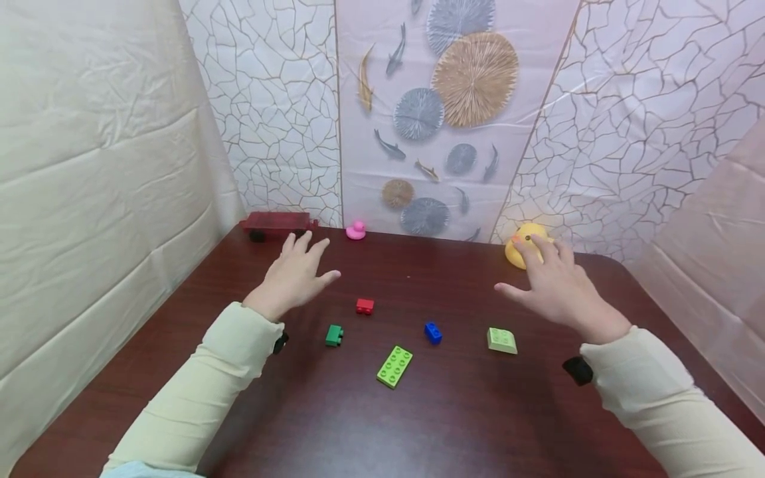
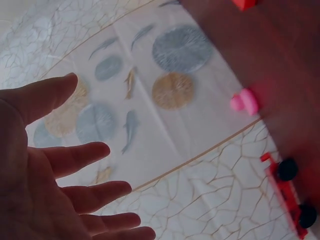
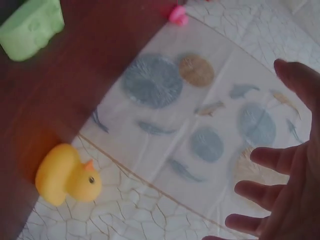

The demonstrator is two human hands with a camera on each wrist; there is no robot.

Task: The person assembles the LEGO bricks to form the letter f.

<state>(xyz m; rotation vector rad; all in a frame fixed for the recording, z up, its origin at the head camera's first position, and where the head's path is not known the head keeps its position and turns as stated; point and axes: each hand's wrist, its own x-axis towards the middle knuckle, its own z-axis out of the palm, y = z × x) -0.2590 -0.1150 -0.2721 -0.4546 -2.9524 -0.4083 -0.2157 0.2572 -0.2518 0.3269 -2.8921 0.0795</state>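
Note:
My left hand [image 1: 293,275] is held over the left part of the table, fingers spread and nothing in it. To its right lie a red brick [image 1: 364,306] and a green brick [image 1: 334,335]. My right hand [image 1: 556,285] hovers at the right with spread fingers, also holding nothing, and overlaps the yellow duck [image 1: 526,244] in the head view. The pale green sloped brick [image 1: 501,340] is below and left of that hand. Between the hands sit a small blue brick [image 1: 433,332] and a lime green studded brick [image 1: 394,366].
A red toy wagon [image 1: 277,224] with black wheels stands at the table's back left. Beside it is a small pink duck [image 1: 356,230]. A patterned cloth [image 1: 382,153] hangs behind the dark wooden table [image 1: 335,425], with pale cloth along both sides.

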